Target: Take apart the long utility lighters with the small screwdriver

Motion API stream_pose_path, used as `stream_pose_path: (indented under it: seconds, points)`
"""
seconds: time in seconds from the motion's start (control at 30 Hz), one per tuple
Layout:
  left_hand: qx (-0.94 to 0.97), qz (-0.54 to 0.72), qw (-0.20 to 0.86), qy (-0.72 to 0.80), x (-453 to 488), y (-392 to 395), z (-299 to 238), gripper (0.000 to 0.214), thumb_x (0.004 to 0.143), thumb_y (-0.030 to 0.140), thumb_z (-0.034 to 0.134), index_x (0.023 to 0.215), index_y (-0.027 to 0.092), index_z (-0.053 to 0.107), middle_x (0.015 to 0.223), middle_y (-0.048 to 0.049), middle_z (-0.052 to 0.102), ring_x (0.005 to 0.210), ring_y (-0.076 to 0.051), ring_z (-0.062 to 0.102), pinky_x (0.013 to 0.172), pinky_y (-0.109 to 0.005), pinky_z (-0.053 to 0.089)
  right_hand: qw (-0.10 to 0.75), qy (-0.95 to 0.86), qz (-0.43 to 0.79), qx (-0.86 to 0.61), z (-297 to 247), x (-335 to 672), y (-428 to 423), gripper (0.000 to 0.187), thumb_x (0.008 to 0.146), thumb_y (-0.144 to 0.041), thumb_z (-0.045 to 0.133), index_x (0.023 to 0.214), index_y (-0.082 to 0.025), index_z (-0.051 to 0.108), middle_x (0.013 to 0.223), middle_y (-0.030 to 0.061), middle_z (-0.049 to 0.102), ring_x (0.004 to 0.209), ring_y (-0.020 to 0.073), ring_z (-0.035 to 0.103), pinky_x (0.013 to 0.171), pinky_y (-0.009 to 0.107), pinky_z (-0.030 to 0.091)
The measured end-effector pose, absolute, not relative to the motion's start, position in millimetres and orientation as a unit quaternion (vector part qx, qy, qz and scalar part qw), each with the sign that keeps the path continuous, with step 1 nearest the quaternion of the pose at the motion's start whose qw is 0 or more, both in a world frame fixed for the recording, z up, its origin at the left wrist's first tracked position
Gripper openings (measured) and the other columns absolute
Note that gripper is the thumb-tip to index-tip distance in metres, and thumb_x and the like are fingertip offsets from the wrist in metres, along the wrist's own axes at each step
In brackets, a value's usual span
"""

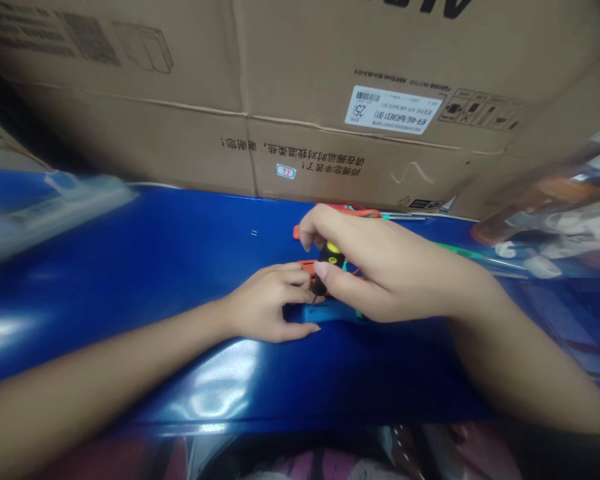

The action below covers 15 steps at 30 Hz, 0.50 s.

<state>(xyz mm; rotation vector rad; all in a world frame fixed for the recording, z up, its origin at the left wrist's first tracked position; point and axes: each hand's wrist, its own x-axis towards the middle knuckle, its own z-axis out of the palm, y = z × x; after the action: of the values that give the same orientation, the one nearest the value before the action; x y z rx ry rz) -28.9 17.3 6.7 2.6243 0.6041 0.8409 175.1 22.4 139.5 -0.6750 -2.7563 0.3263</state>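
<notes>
Right hand (395,273): clenched round a small screwdriver (329,261), thumb and fingertips pinching the handle.
Screwdriver: black handle with a yellow spot; long axis steep, top tilted slightly away to the right, thin tip pointing down and towards the wearer.
Blue piece (333,313): flat on the blue table (155,267), directly under the tip, long axis running left to right; tip at or just above its left end, contact not discernible.
Left hand (265,303): fingers curled and closed on the left end of the blue piece, just beside the tip.
Nearer hand: both at the piece; left on it, right above it.
Red parts (353,211): behind the right hand, near the box, partly hidden.
Cardboard box (180,120): along the table's far edge, print upside down.
White label (393,110): barcode and "25" legible; smaller lines too fine to read.
Blue sticker (285,171): appears to read "32".
Box print: Chinese characters, inverted, not reliably readable.
Plastic bags (555,220): right edge, blurred contents.
</notes>
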Motion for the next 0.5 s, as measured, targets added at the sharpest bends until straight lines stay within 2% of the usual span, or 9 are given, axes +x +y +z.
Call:
stream_pose_path:
  seconds: [0.1,0.17,0.23,0.3,0.43,0.5]
  points:
    - [0.916,0.298,0.163,0.214,-29.0,17.5,6.0,0.030,0.083,0.041,0.074,0.103,0.019,0.075,0.097,-0.0073,0.074,0.099,-0.025,0.068,0.096,-0.041,0.054,0.128,-0.956,0.095,-0.248,140.0,175.7,22.0,0.016,0.097,-0.034,0.051,0.094,-0.020,0.054,0.079,-0.0016,0.059,0.064,0.0121,0.046,0.060,0.026,0.029]
    - [0.916,0.297,0.162,0.216,-29.1,17.4,6.0,0.030,0.083,0.042,0.074,0.104,0.020,0.074,0.100,-0.0071,0.074,0.100,-0.026,0.068,0.094,-0.042,0.055,0.125,-0.959,0.098,-0.236,140.1,175.7,22.0,0.017,0.098,-0.034,0.051,0.089,-0.020,0.054,0.073,-0.0029,0.056,0.063,0.0118,0.045,0.060,0.026,0.028]
    - [0.916,0.298,0.162,0.215,-29.0,17.4,6.1,0.031,0.084,0.043,0.073,0.104,0.020,0.074,0.097,-0.0061,0.074,0.094,-0.024,0.069,0.091,-0.040,0.056,0.131,-0.959,0.106,-0.227,140.1,175.5,21.2,0.007,0.095,-0.026,0.051,0.096,-0.020,0.053,0.079,-0.0015,0.059,0.065,0.0120,0.047,0.060,0.025,0.030]
    - [0.916,0.296,0.168,0.214,-28.9,17.7,6.1,0.031,0.084,0.043,0.073,0.104,0.020,0.074,0.097,-0.0060,0.074,0.092,-0.023,0.069,0.090,-0.039,0.056,0.132,-0.959,0.103,-0.228,140.3,175.1,19.7,0.010,0.092,-0.024,0.052,0.100,-0.019,0.052,0.086,0.0004,0.061,0.068,0.0126,0.049,0.061,0.025,0.031]
    - [0.916,0.292,0.167,0.217,-28.5,18.4,6.6,0.029,0.083,0.044,0.073,0.101,0.021,0.073,0.106,-0.0079,0.073,0.100,-0.026,0.068,0.089,-0.039,0.055,0.113,-0.962,0.085,-0.234,141.3,174.4,16.7,0.014,0.095,-0.033,0.052,0.092,-0.019,0.054,0.075,-0.0005,0.060,0.065,0.0134,0.050,0.061,0.026,0.031]
    - [0.915,0.295,0.169,0.217,-28.3,18.4,7.2,0.029,0.083,0.044,0.073,0.101,0.020,0.073,0.104,-0.0073,0.073,0.099,-0.025,0.068,0.091,-0.040,0.055,0.109,-0.961,0.093,-0.234,141.5,174.4,15.9,0.011,0.095,-0.028,0.049,0.098,-0.019,0.054,0.079,0.0004,0.062,0.065,0.0131,0.049,0.059,0.026,0.030]
